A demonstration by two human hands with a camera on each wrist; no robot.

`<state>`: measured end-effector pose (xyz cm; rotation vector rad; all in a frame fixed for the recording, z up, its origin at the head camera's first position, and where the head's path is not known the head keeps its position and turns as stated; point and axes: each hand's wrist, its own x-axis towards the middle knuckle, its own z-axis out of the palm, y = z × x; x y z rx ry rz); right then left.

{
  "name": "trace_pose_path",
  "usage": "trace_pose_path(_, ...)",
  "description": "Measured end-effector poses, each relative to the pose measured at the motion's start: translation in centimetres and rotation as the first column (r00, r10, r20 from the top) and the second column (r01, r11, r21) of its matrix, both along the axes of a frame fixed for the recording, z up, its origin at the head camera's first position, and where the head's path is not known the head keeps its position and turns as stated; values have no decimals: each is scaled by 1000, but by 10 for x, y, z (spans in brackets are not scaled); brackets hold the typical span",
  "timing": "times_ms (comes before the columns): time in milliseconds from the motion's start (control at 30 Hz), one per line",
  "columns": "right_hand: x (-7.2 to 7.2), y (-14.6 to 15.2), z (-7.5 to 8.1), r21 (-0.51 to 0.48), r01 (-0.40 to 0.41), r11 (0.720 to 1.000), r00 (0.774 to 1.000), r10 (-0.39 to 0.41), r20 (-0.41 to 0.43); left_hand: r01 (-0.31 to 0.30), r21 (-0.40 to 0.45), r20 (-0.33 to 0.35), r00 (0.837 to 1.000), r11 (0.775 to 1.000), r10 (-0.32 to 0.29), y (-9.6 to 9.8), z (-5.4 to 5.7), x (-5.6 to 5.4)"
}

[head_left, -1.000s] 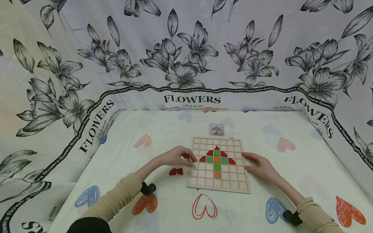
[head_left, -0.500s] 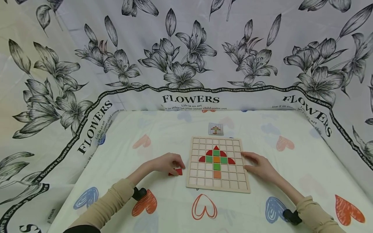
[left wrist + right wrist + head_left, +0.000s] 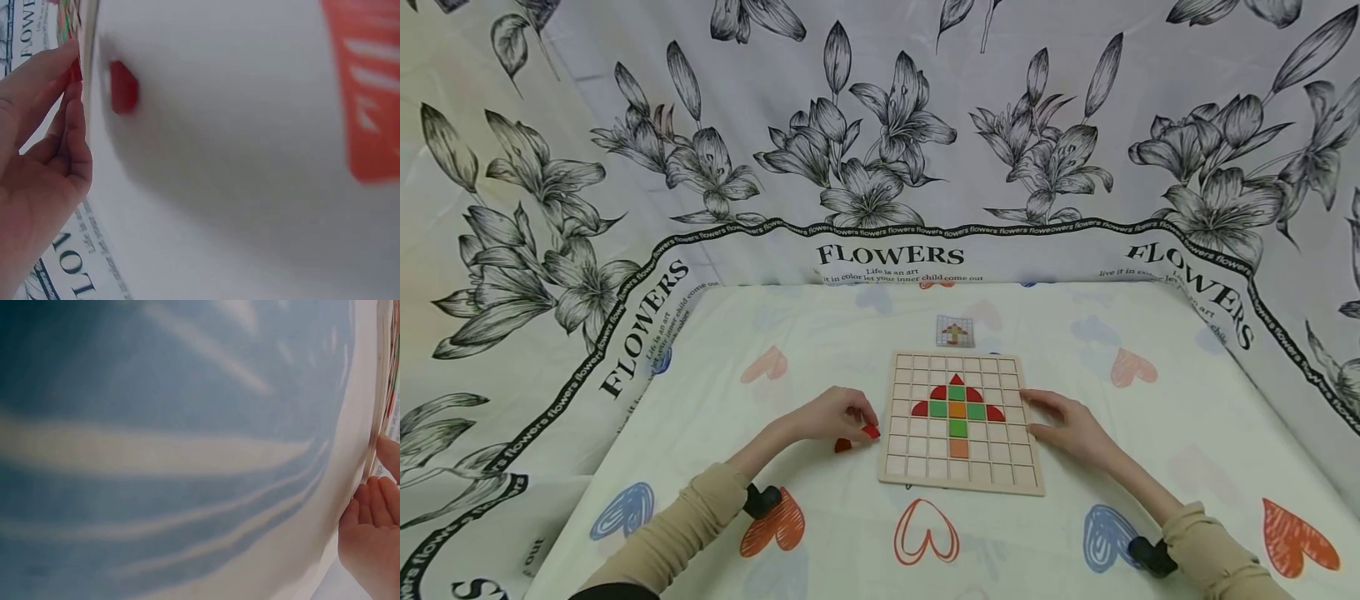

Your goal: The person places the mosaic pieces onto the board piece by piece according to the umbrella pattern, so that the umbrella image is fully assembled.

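My left hand [image 3: 829, 413] pinches a red quarter-round tile [image 3: 870, 431] between thumb and fingertips, just off the left edge of the wooden grid board [image 3: 919, 467]. Under that hand, a second red tile [image 3: 842, 445] lies on the cloth; it also shows in the left wrist view as a red tile [image 3: 124, 88]. On the board, green, orange and red tiles form a tree-like figure topped by a red triangle [image 3: 957, 380]. At the board's right edge rests my right hand [image 3: 1070, 428], index finger and thumb spread apart along the rim. In the right wrist view its fingers [image 3: 375, 503] sit at that edge.
A small picture card [image 3: 955, 332] with a similar coloured figure lies behind the board. The table wears a pale cloth [image 3: 827, 333] printed with hearts, and a flower-patterned curtain [image 3: 895, 196] rises at the back and sides.
My left hand went left from the board's edge to the two loose red tiles and picked one up, lifting it slightly toward the board. The right hand stayed at the board's edge.
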<state>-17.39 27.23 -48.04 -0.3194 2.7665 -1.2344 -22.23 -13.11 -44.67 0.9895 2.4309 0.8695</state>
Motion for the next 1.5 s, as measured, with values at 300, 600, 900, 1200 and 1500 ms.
trace_pose_path(300, 1, 0, 3, 3, -5, 1000, 1000, 5, 6, -8, 71, -52, 999, 997, 11, 59, 8, 13)
trace_pose_path(600, 0, -1, 2, 1, -13, 1000, 1000, 13, 10, 71, 1, -100, 992, 997, -71, 105, -3, 33)
trace_pose_path(900, 0, 1, 1, 5, -20, 1000, 1000, 20, -9, 125, -36, -238, 963, 992, -130, 116, -12, 48)
trace_pose_path(1200, -1, 1, 0, 0, -14, 1000, 1000, 14, 3, 138, -30, -317, 938, 990, -140, 118, -18, 47)
trace_pose_path(1500, 0, 0, 0, -4, -12, 1000, 1000, 12, 2, 169, -39, -330, 928, 985, -173, 117, -16, 47)
